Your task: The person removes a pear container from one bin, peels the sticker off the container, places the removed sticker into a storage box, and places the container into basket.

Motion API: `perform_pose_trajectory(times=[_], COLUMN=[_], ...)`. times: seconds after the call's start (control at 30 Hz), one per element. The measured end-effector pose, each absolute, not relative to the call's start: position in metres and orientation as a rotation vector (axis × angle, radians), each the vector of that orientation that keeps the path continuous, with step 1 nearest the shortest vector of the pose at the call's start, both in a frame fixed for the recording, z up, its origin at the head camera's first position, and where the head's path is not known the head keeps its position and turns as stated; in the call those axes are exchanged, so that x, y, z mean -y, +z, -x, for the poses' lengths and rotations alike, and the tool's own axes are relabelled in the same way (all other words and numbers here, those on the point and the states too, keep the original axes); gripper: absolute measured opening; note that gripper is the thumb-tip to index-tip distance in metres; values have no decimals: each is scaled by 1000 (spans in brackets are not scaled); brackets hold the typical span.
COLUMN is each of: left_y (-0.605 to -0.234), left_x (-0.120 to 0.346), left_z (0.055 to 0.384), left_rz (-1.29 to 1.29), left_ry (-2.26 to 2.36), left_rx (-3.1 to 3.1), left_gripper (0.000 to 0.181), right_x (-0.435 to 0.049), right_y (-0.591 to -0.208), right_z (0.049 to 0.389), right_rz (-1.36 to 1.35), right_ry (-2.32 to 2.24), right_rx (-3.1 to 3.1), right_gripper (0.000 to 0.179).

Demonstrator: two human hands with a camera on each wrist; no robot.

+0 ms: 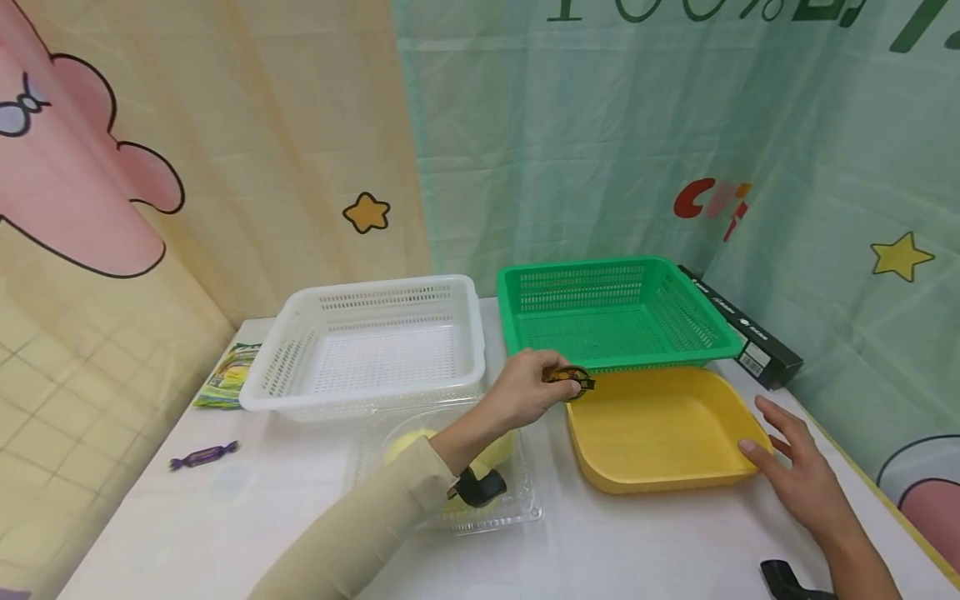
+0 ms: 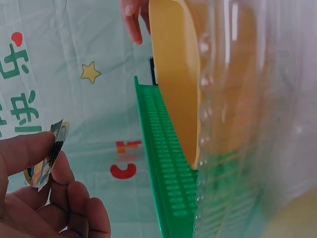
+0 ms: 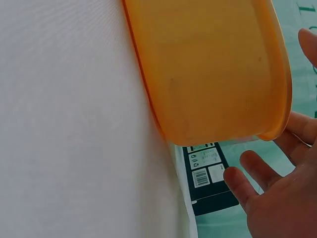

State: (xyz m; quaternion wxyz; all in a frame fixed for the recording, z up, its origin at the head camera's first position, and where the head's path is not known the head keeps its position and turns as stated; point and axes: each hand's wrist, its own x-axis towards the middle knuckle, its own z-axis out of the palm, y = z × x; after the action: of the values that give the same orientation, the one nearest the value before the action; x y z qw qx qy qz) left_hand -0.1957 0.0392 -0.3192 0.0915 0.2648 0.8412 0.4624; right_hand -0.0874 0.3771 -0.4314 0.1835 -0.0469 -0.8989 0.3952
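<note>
My left hand [image 1: 528, 387] pinches a small packet [image 1: 568, 381] with dark and orange print between thumb and fingers. In the left wrist view the packet [image 2: 49, 153] shows a jagged edge; its exact kind is unclear. The hand is above the near left corner of a yellow tray [image 1: 660, 433]. At the tray's right rim is my right hand [image 1: 802, 475], its fingers spread and loosely bent. Seen from the right wrist, some fingertips reach behind the tray's rim [image 3: 282, 114]; whether they touch it I cannot tell. Below the left forearm sits a clear plastic box [image 1: 517, 500] with pale yellow round things inside.
Behind the yellow tray stands a green basket [image 1: 615, 325], with a white basket [image 1: 375, 350] to its left. A black box [image 1: 750, 333] lies at the back right. On the left are a green-yellow packet [image 1: 231, 375] and a purple wrapped candy [image 1: 204, 456].
</note>
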Motion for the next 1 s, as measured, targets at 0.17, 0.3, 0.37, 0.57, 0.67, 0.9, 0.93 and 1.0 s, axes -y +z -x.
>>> perform_pose_trajectory(times=[0.17,0.3,0.37,0.57,0.67,0.9,0.93,1.0], left_y=[-322,-323,-323,-323,-322,-319,-318,-317], left_x=[-51,-60,-65,-77,-83,-98,-100,-105], left_z=[199,202,204,211,213,215,215,215], left_rz=[-782,-777,-761,-712,-711,-733,-740,-751], left_ry=[1367,1330,1325,1353,1336,1302,1295,1282], left_rx=[-2463,-2455,-2432,-2387,-2397,-2408,-2410,-2410], left_gripper=[14,16,17,14,13,12,11,12], right_x=[-380,-382,-383,-383,-383,-382,-382,-383], right_y=[-436,-436,-437,-437,-438,-443,-444,-445], right_z=[88,87,87,87,87,86,86,87], right_rz=[150,107,72,12,3,-42,-48,-59], right_ry=[1125,1108,1097,1082,1086,1098,1099,1097], right_rx=[2579,2595,2596,2619,2631,2642,2639,2631], right_gripper=[66,66,65,65,65,67,67,67])
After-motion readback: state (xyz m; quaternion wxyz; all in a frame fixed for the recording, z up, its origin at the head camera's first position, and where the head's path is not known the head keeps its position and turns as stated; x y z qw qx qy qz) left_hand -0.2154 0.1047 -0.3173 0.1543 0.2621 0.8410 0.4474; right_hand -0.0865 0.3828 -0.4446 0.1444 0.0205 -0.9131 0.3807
